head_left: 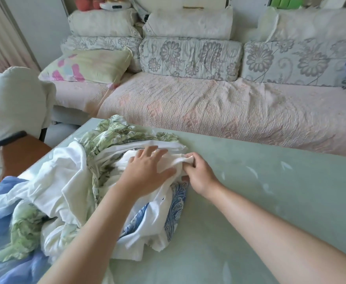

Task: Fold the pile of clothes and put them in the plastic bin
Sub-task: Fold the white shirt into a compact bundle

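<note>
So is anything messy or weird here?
Only the clothes: they lie in a crumpled, unfolded heap on the left side of the table. The left hand rests flat on white cloth and the right hand pinches a fold of it. No plastic bin is in view. Nothing looks spilled or torn.

Left hand [147,169] lies flat on the clothes pile [75,181] (right hand [198,173] pinches white cloth [180,160]).

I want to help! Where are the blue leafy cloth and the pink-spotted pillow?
blue leafy cloth [177,203]: head view, on its right edge.
pink-spotted pillow [88,65]: head view, on its middle.
</note>
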Demonstrator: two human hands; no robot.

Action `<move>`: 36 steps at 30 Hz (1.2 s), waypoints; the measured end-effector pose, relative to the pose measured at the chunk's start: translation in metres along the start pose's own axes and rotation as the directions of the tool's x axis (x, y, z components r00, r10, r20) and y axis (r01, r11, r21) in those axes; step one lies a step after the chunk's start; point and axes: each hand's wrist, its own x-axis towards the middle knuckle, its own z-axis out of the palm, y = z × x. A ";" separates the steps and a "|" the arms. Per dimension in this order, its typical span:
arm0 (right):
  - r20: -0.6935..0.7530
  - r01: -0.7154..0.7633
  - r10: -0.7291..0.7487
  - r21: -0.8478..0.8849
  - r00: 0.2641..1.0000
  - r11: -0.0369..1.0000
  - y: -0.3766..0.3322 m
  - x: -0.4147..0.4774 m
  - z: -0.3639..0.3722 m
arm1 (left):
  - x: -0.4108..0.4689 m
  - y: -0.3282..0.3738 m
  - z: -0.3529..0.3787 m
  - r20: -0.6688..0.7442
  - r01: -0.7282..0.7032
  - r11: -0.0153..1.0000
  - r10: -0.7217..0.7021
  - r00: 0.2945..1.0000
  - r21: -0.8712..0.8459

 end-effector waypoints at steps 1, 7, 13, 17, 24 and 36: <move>-0.016 -0.020 0.020 0.041 1.000 0.999 -0.004 -0.003 -0.002 | 0.000 -0.003 -0.003 0.055 0.014 1.000 -0.014 0.998 -0.014; -0.056 0.138 -0.132 0.120 0.990 0.983 -0.023 -0.098 -0.032 | -0.068 0.029 -0.014 -0.060 -0.104 0.988 0.098 0.993 -0.115; 0.122 0.052 -0.057 0.043 0.991 0.998 -0.020 -0.099 -0.046 | -0.074 0.020 0.006 0.055 -0.073 0.957 0.092 0.994 -0.282; 0.121 -0.007 0.011 -0.035 0.993 0.999 -0.053 -0.147 -0.032 | -0.124 0.012 -0.008 0.046 -0.055 0.933 0.076 0.996 -0.356; 0.151 0.011 0.019 -0.193 0.988 0.981 -0.079 -0.182 0.025 | -0.172 -0.011 -0.007 -0.112 0.006 0.906 -0.059 0.992 -0.423; -0.101 0.022 -0.107 -0.616 0.989 0.787 -0.105 -0.136 0.034 | -0.143 -0.023 -0.008 -0.219 -0.062 0.935 -0.018 0.976 -0.349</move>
